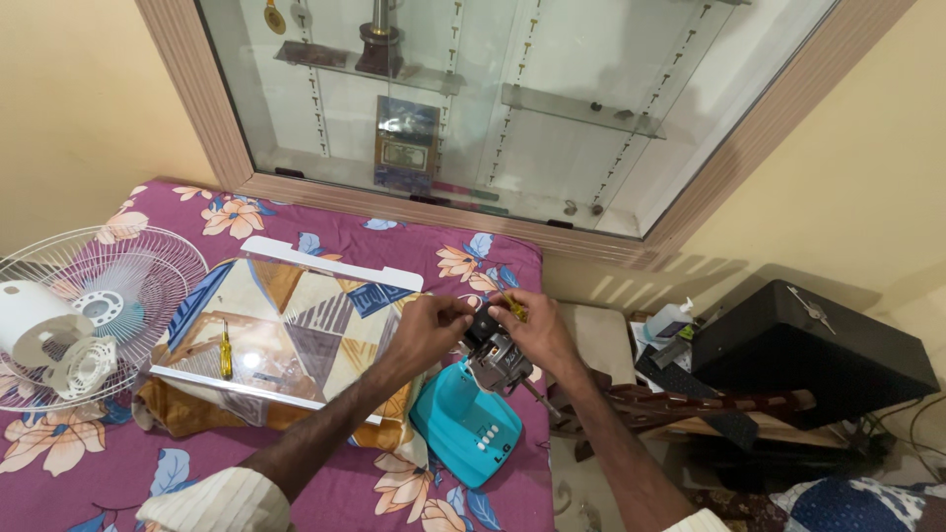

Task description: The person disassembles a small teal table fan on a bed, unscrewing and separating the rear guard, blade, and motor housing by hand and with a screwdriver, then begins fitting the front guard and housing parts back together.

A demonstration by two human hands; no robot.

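My left hand [426, 330] grips the top of a small grey and black fan motor [496, 357]. The motor stands on a turquoise fan base [463, 422] with several white buttons. My right hand [537, 330] holds a yellow-handled screwdriver [513, 306] against the motor from the right. Both hands meet over the motor near the right edge of the table with the purple floral cloth [325, 236].
A white wire fan guard [108, 296] with white plastic fan parts [39, 330] lies at the left. A clear sheet over a patterned cloth [286, 330] carries a second yellow screwdriver [226, 350]. A black case [808, 345] sits at the right; a glass wall cabinet [512, 99] is behind.
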